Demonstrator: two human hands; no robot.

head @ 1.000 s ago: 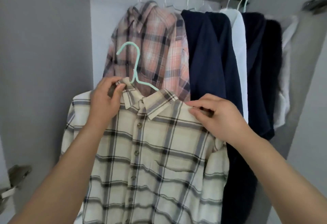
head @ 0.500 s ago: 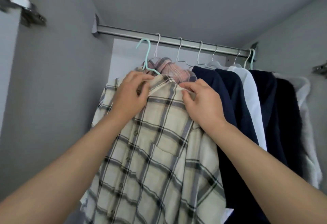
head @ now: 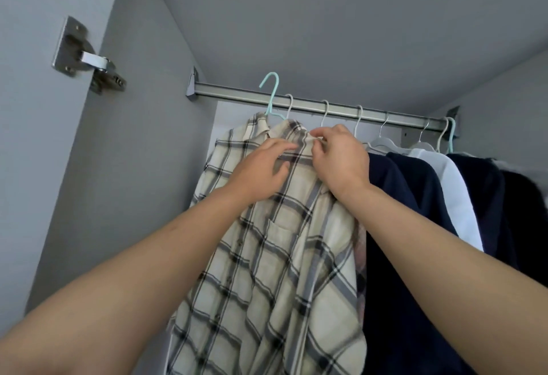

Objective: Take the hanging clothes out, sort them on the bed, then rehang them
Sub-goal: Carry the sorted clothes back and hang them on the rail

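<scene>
Rehanging the cream plaid shirt [head: 267,241]: a second ago it was held low in front of the other clothes, mint hanger [head: 271,94] hook well below the rail [head: 341,107]. Now the hook is up at the rail's left end, left of the white hanger hooks. It looks to be over the rail, but I can't tell if it's fully seated or carrying the weight.

Hands:
- Left hand [head: 261,173] used to grip the collar by the hook. Now it lies on the shirt front below the collar, fingers spread and mostly straight, touching rather than gripping.
- Right hand [head: 338,161] pinches the collar/shoulder fabric just below the rail, thumb and fingertips closed on the cloth.

Shirt position: leftmost on the rail, draped in front of the pink plaid shirt [head: 360,256], of which only a sliver shows at its right edge. Right of that along the rail: navy garments [head: 400,196], white shirt [head: 453,190], more dark pieces.

Read on the task: several garments are already on the rail and this one is just going up, so I judge we're in the rehang phase. Left hand letting go suggests the hanger is taking the load. Likely next: straighten the collar, let go, check the hook holds. Risk: shirt slides off the hanger shoulder if the right hand drops it before it's squared.
</scene>
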